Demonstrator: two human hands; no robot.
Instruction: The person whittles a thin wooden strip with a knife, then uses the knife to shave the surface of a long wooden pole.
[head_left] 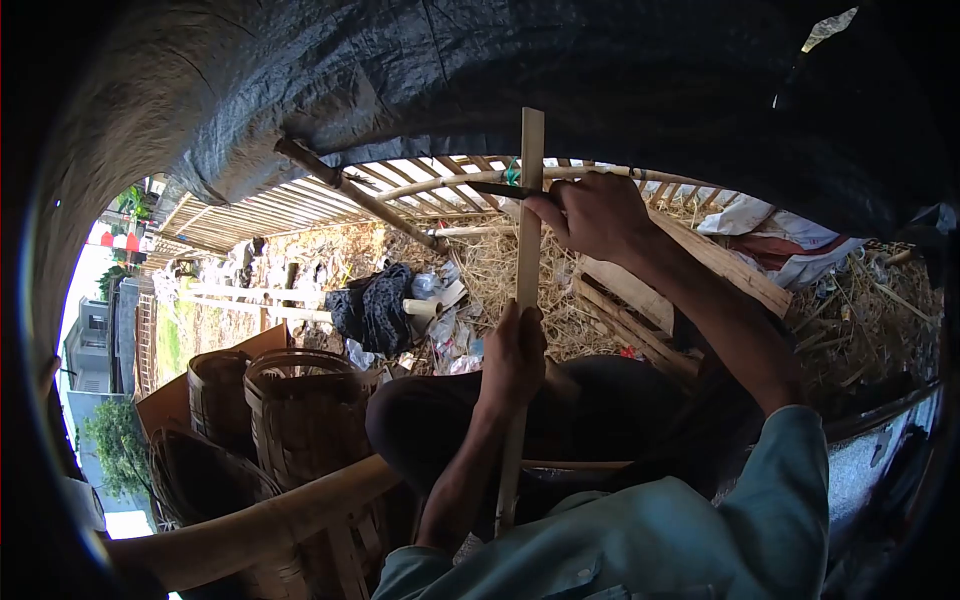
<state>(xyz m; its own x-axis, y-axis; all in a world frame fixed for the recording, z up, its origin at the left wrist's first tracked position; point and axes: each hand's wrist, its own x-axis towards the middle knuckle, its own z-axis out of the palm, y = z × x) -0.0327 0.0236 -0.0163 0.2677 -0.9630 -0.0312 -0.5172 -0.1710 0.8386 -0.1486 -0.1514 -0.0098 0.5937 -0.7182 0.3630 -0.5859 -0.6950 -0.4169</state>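
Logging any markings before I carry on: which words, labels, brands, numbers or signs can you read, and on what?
None can be read anywhere in this view.
Pale strip and dark blade: no lettering visible.
Plastic litter and crumpled white material: too small or blurred to tell whether anything is printed.

Landmark: pale strip (530, 180). Left hand (515, 352) closed around the strip near mid-length, fingers curled, knuckles upward; left wrist roughly in line with the left forearm (462, 475), which slants down and away to the left of the strip. Right hand (600, 218) to the right of the strip near its upper end, fingers curled in a firm grip, thumb pointing toward the strip; thumb-to-strip contact unclear. Right forearm (710, 310) runs diagonally down and right from the strip, bare to the sleeve. Torso (650, 545) below and mostly right of the strip.
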